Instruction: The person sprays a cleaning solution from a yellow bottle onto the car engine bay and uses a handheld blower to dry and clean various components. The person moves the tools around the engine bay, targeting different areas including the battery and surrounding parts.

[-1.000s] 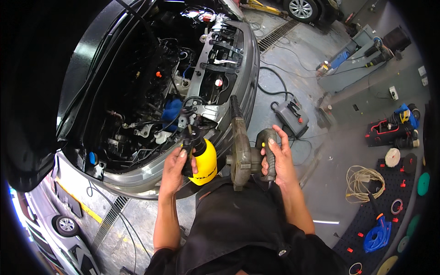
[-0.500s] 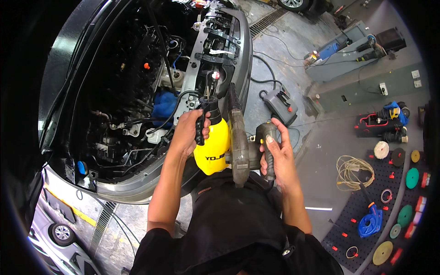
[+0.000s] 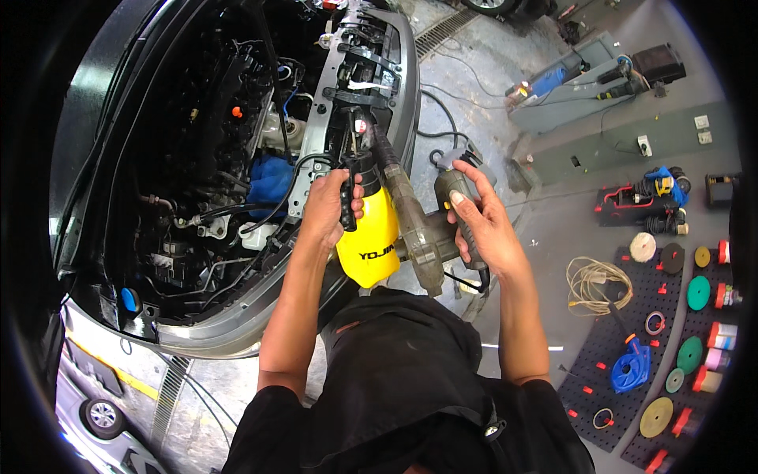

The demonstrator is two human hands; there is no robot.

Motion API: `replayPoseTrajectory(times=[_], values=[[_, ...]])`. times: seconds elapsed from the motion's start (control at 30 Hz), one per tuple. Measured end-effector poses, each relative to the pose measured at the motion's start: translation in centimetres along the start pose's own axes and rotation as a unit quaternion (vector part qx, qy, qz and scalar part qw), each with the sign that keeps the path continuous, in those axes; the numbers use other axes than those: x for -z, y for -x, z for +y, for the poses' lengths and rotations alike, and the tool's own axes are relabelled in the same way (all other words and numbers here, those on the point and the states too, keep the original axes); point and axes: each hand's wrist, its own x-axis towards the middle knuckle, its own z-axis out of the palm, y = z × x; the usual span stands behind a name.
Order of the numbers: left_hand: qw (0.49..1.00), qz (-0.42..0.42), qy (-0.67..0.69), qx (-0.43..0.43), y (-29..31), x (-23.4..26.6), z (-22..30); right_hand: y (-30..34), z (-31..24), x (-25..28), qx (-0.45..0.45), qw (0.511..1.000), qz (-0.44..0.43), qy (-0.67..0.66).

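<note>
My left hand (image 3: 322,207) is wrapped around the black trigger head of a yellow spray bottle (image 3: 369,254), which hangs upright in front of my body. My right hand (image 3: 491,229) grips the handle of a dusty dark-grey handheld blower (image 3: 417,237), thumb near a small yellow button and index finger stretched along the top. Angled up and left, the blower's long nozzle passes close beside the bottle. Both stand before the front edge of a dark car whose engine bay (image 3: 189,174) is exposed. A blue cloth (image 3: 273,180) lies in that bay near the front panel.
A grey machine with a hose (image 3: 466,158) sits on the floor behind my right hand. Along the right wall are a pegboard (image 3: 612,347) with polishing pads, a coiled cable (image 3: 600,286) and a blue tool (image 3: 632,367). Another car (image 3: 103,415) stands at lower left.
The blower has tilted, its nozzle leaning further left and its rear end swinging right. My right hand has risen slightly. The view has shifted a little; the left hand keeps its grip on the bottle.
</note>
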Motion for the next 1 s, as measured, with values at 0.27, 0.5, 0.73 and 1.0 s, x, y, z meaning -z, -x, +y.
replayPoseTrajectory(times=[0.27, 0.5, 0.73, 1.0], values=[[1.0, 0.017, 0.018, -0.012, 0.8, 0.1, -0.9, 0.9, -0.5, 1.5, -0.031, 0.999, -0.013, 0.014], [0.998, 0.044, 0.035, -0.007, 1.5, -0.1, -1.6, 0.5, -1.2, 3.3, -0.011, 0.997, -0.063, 0.052], [0.996, 0.073, 0.036, -0.042, 1.9, -0.4, -2.4, -2.4, -0.6, 3.0, 0.019, 0.996, -0.066, 0.058], [0.99, 0.124, 0.03, -0.057, 1.2, -2.5, -3.0, -6.8, -0.2, 6.4, 0.006, 0.99, -0.141, 0.023]])
